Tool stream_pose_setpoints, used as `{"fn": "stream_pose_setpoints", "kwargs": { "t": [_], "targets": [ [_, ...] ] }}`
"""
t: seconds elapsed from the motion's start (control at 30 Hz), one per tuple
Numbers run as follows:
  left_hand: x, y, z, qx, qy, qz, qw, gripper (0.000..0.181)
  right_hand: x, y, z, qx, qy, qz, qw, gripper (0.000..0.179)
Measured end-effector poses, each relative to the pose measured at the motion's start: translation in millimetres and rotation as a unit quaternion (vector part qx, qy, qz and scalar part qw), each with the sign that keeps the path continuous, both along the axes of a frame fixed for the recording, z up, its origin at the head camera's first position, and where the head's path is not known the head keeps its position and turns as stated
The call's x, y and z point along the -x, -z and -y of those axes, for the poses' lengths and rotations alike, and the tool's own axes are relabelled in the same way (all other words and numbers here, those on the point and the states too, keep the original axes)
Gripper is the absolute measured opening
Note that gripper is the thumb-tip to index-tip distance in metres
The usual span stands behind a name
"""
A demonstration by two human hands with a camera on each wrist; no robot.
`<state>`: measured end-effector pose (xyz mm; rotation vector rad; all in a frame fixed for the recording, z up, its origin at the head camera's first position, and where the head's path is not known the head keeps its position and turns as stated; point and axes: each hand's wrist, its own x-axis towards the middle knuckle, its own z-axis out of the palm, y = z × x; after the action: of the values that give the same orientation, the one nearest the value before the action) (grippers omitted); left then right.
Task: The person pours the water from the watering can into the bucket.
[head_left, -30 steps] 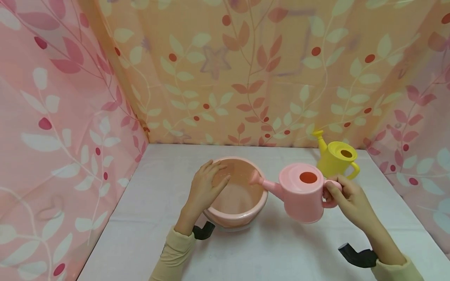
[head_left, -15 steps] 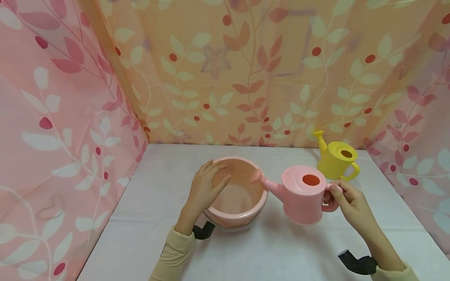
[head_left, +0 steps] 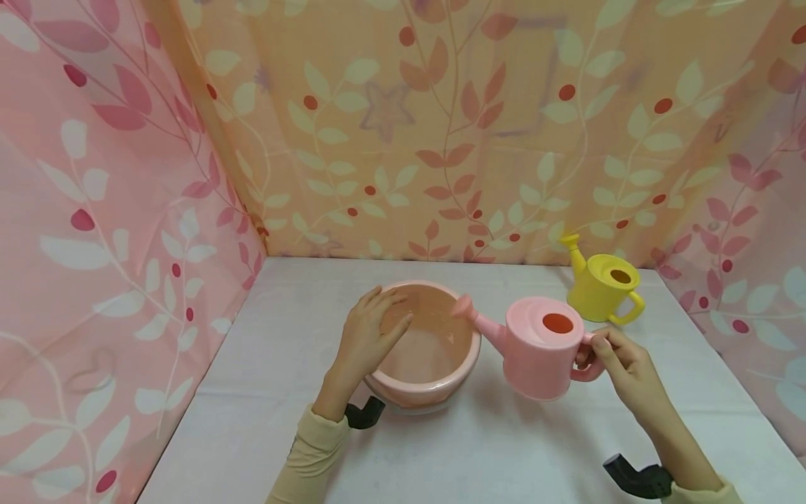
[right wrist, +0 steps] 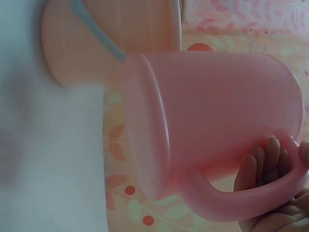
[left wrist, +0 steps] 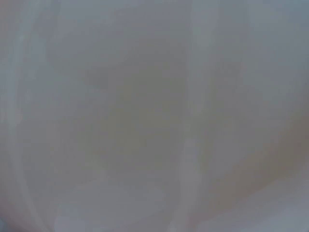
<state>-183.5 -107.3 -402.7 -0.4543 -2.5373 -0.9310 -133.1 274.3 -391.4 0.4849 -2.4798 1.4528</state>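
A pink watering can (head_left: pixel 540 357) hangs above the white cloth, right of a round peach-pink bowl (head_left: pixel 460 367). My right hand (head_left: pixel 632 371) grips its handle, with fingers curled through the loop, as the right wrist view also shows at the handle (right wrist: pixel 231 205). The can's spout points left and up, and its rose (head_left: pixel 463 306) appears over the bowl's right rim. At the bowl's left side, my left hand (head_left: pixel 366 332) lies over the rim with its fingers spread and fairly straight. A blurred, pale surface fills the left wrist view.
A yellow watering can (head_left: pixel 601 290) stands at the back right, behind the pink one. Floral curtains (head_left: pixel 441 140) close off the back and both sides of the white-covered table (head_left: pixel 252 364). Each wrist carries a black mount (head_left: pixel 639 479).
The right hand has come down slightly, and the pink watering can has tipped back so its spout sits a little higher. The left hand and bowl have not moved.
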Motion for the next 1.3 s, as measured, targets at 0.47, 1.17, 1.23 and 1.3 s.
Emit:
{"fn": "stream_pose_setpoints", "kwargs": {
  "t": [0.47,1.17,1.23,1.3],
  "targets": [
    [-1.0,-0.1,-0.3,0.002,0.001,-0.002,1.0,0.037,2.9,5.7,-3,0.032,-0.001,0.012,0.9994,0.019],
    [-2.0,-1.2,-0.4,-0.002,0.001,0.003,1.0,0.037,21.0,24.2,-7,0.045,0.029,0.033,0.998,0.022],
    [-2.0,-1.7,-0.5,-0.003,0.002,0.005,1.0,0.038,23.9,27.3,-8,0.046,0.03,0.032,0.998,0.023],
    [-1.8,-1.7,-0.5,-0.003,0.003,0.004,1.0,0.037,27.2,30.6,-8,0.047,0.031,0.03,0.9979,0.024]
  ]
}}
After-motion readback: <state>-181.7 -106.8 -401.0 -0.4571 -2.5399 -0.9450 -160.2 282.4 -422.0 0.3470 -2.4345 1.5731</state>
